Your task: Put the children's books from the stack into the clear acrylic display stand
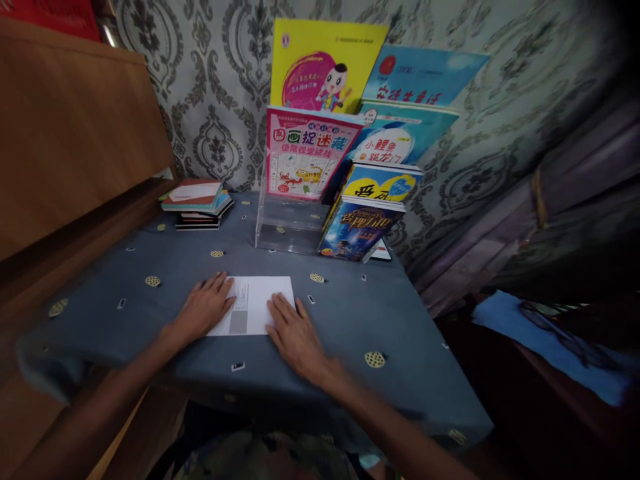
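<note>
A white printed sheet or thin booklet (255, 307) lies flat on the table before me, with small text and a grey block on its left half. Along its left edge rests my left hand (209, 305), palm down with fingers stretched out. My right hand (294, 332) lies flat over the right side, its fingers extended across the paper. Neither hand grips anything. Whether the white item has more than one page I cannot tell.
A clear acrylic stand (287, 230) at the back holds several books, among them a pink book (307, 157) and a dark blue book (355, 230). A stack of books (197, 203) sits back left, near a wooden cabinet (75, 127). Blue cloth (540, 343) lies at right.
</note>
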The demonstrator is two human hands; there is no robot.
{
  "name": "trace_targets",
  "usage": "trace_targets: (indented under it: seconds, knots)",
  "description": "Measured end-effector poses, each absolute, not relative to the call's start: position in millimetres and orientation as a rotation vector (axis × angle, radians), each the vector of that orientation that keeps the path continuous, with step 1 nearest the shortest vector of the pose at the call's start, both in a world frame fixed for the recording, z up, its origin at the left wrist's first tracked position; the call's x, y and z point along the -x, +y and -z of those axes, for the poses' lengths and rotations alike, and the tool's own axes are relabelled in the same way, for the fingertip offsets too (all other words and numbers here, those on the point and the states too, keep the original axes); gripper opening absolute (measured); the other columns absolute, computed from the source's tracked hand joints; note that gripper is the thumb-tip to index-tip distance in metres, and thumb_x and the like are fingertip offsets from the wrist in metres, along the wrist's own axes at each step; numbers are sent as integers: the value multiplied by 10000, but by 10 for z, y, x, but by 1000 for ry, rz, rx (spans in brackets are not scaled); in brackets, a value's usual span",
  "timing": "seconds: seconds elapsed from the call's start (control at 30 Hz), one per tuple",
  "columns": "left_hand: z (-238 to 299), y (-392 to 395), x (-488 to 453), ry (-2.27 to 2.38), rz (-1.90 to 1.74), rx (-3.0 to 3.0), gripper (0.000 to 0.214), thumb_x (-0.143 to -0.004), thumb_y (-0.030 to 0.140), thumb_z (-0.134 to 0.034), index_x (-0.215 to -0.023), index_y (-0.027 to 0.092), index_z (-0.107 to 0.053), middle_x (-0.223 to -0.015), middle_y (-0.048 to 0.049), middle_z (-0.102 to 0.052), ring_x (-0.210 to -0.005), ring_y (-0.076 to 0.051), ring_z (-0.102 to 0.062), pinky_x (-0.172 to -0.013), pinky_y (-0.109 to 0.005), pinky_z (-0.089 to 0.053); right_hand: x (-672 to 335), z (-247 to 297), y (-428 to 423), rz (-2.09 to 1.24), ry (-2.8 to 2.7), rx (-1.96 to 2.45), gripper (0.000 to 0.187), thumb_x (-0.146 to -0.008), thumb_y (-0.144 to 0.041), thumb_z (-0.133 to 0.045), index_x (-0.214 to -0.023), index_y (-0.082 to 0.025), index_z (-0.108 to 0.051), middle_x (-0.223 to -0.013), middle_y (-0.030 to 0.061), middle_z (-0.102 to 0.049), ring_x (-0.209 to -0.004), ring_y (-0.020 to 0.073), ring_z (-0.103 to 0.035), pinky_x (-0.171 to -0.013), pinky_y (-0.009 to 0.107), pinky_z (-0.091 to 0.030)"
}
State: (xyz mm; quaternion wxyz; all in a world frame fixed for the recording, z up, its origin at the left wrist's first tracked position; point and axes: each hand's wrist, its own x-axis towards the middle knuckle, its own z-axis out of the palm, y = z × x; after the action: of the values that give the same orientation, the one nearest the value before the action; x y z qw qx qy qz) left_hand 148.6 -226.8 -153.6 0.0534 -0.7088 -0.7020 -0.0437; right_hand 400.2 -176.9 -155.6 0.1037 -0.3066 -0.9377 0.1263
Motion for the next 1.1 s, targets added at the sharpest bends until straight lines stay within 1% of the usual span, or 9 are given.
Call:
trace_targets:
  seconds: [0.2, 0.3, 0.37, 0.47, 0.6, 0.73, 0.87, 0.97, 1.1]
  knots:
    - [1560, -2239, -1582, -2101, 126, 2088, 421, -1013, 265, -367, -1364, 146, -568, -1473, -213, -552, -1373, -345, -518, -1062, -548, -450, -4123, 1544, -2084, -551, -2739, 592, 448, -1033, -296, -490, -1464, -178, -514, -1533, 99, -518, -1494, 231, -368, -1274, 527, -208]
    - [1590, -2329, -1698, -2058, 75, 2166, 452, -1018, 224, -338, -1402, 135, -558, -1488, -209, -539, -1393, -327, -507, -1089, -534, -447, -4163, 1506, -2039, -667, -2668, 560, 381, -1012, -289, -543, -1385, -225, -594, -1461, 67, -600, -1434, 223, -454, -1265, 518, -221]
    - [1629, -2430, -1818, -2024, 41, 2273, 483, -1031, 333, -376, -1443, 139, -537, -1516, -207, -506, -1424, -339, -468, -1109, -537, -438, -4189, 1499, -1981, -722, -2595, 531, 306, -1003, -274, -559, -1290, -242, -659, -1332, 48, -692, -1336, 208, -551, -1243, 487, -275]
    - [1722, -2598, -2003, -1941, 54, 2427, 681, -975, 618, -442, -1511, 200, -473, -1581, -188, -408, -1467, -373, -390, -1144, -573, -393, -4231, 1555, -1866, -715, -2460, 526, 265, -1018, -269, -519, -1215, -220, -690, -1193, 61, -744, -1201, 188, -630, -1169, 427, -393]
    - [1847, -2750, -2136, -1881, 114, 2482, 912, -849, 787, -499, -1573, 252, -355, -1628, -172, -285, -1504, -402, -289, -1176, -612, -327, -4261, 1684, -1661, -602, -2420, 586, 329, -1039, -327, -482, -1302, -207, -638, -1333, 109, -676, -1300, 213, -571, -1174, 456, -394]
    - [1943, -2802, -2131, -1835, 114, 2515, 964, -818, 779, -554, -1593, 276, -281, -1641, -168, -238, -1509, -419, -263, -1167, -642, -317, -4235, 1684, -1510, -527, -2522, 708, 366, -1023, -339, -508, -1350, -211, -613, -1453, 123, -595, -1405, 241, -487, -1224, 507, -305]
    - [2103, -2845, -2085, -1720, 107, 2509, 1101, -698, 732, -708, -1601, 277, -270, -1654, -174, -218, -1509, -443, -256, -1164, -635, -321, -4218, 1548, -1538, -510, -2590, 771, 382, -1022, -337, -513, -1375, -216, -592, -1486, 123, -565, -1431, 233, -455, -1235, 491, -269]
    - [2254, -2889, -2043, -1611, 186, 2395, 976, -721, 552, -751, -1573, 282, -361, -1647, -148, -291, -1509, -414, -288, -1192, -589, -298, -4250, 1459, -1641, -501, -2628, 792, 377, -1010, -361, -545, -1350, -207, -600, -1470, 127, -577, -1419, 238, -457, -1233, 496, -251]
    - [2346, -2950, -1989, -1384, 323, 2304, 731, -754, 395, -703, -1455, 270, -537, -1566, -129, -468, -1453, -370, -416, -1215, -529, -272, -4375, 1427, -1802, -478, -2663, 785, 384, -995, -414, -574, -1313, -202, -611, -1429, 126, -601, -1377, 255, -468, -1211, 518, -255]
